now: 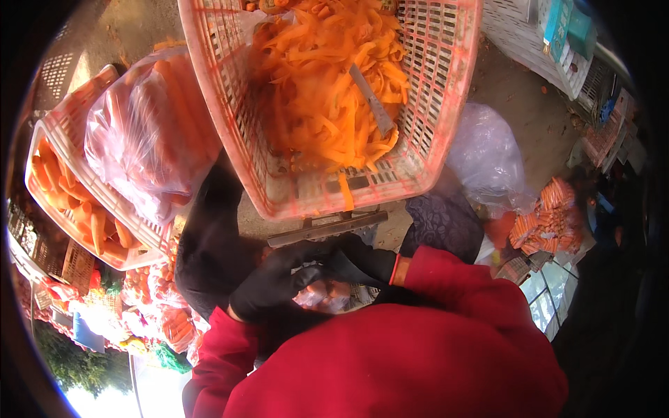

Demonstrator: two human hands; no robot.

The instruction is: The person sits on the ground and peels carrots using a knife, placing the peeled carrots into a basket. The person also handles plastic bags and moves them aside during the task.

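Observation:
My left hand [272, 285] and my right hand [360, 258], both in black gloves, are close together in front of my body. Their fingers overlap, and whether they hold anything is hidden. Just beyond them stands a pink-red plastic basket [313, 209] with slotted sides. Orange carrot peelings [334, 94] are heaped in it, and a flat metal blade or peeler [372, 102] lies on top. One strip of peel hangs over the near rim. Between basket and hands is a worn, narrow bar [327, 229].
Left of the basket, a clear bag of carrots [151, 130] rests by a crate of peeled carrots [89, 214]. To the right are a translucent plastic bag [486, 151] and bundled, bagged carrots [549, 219]. A white crate [528, 47] stands at the upper right.

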